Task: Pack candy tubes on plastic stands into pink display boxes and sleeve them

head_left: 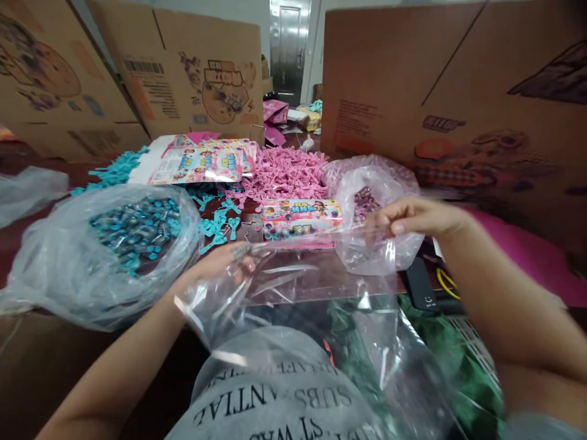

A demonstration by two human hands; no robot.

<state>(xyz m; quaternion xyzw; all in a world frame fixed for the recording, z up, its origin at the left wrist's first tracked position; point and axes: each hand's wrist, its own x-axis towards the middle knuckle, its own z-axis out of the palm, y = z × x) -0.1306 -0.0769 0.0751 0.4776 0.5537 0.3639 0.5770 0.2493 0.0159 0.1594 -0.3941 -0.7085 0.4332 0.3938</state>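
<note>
Above the near edge of the desk (251, 221), both grips are on one clear plastic bag (316, 275), stretched left to right. Right hand (408, 217): thumb and fingers pinching the far right end of its edge; fingertips slightly blurred. Left hand (232, 260): gripping the left end, fingers partly veiled by film and glare, exact finger placement hard to read. Bag hangs toward the wearer, over the grey shirt (284, 373); lower end hard to trace, shirt lettering partly covered.

Just beyond the film: a printed box (302, 211), lower part seen through plastic. Right of it, a whitish bag (367, 260) with small pinkish pieces, partly behind the right hand. Left, a larger translucent bag (50, 269) of teal pieces, contents too jumbled to separate.

Farther: pink clips (288, 168) heaped in the middle, teal clips (114, 171) left, partly under printed cards (197, 165). Near right: black device (419, 284), yellow cable (447, 284) partly behind the forearm. Far right carton (435, 79) runs out of frame.
</note>
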